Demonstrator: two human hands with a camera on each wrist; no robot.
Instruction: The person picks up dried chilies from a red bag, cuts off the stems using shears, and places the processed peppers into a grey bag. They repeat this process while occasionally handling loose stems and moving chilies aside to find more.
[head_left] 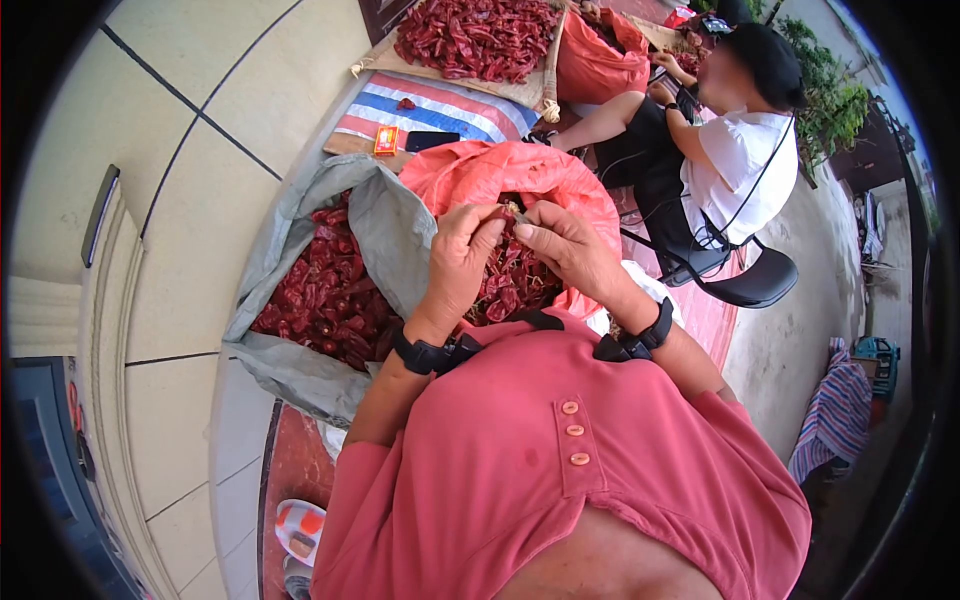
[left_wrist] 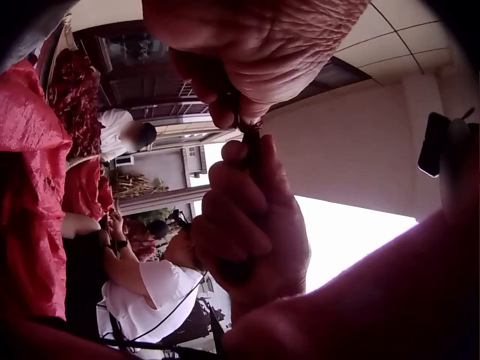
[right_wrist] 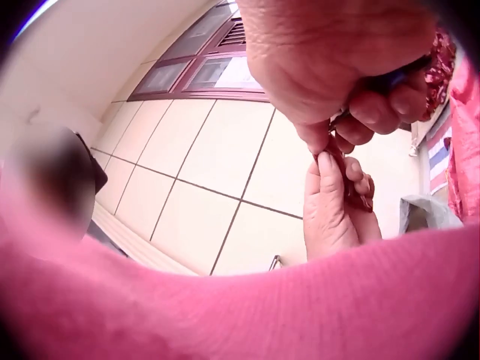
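My two hands meet above the open red sack (head_left: pixel 455 165), which holds dried red chilies (head_left: pixel 510 285). Between finger and thumb, my left hand (head_left: pixel 462 258) pinches a dried chili pepper (right_wrist: pixel 358 199). Fingertips of my right hand (head_left: pixel 578 255) come right up to the chili's stem end. Curled right fingers grip a slim dark tool (left_wrist: pixel 252 146), mostly hidden in the fist; I cannot tell its kind. Beside the left forearm stands a grey sack (head_left: pixel 390 215), also full of dried chilies (head_left: pixel 335 300).
Behind the sacks, a woven mat (head_left: pixel 520 92) bears a heap of chilies (head_left: pixel 475 40). A small red-yellow box (head_left: pixel 386 140) and a dark phone (head_left: pixel 432 141) lie on striped cloth (head_left: pixel 400 97). To the right, a person in white (head_left: pixel 740 165) sits near another red sack (head_left: pixel 600 65).
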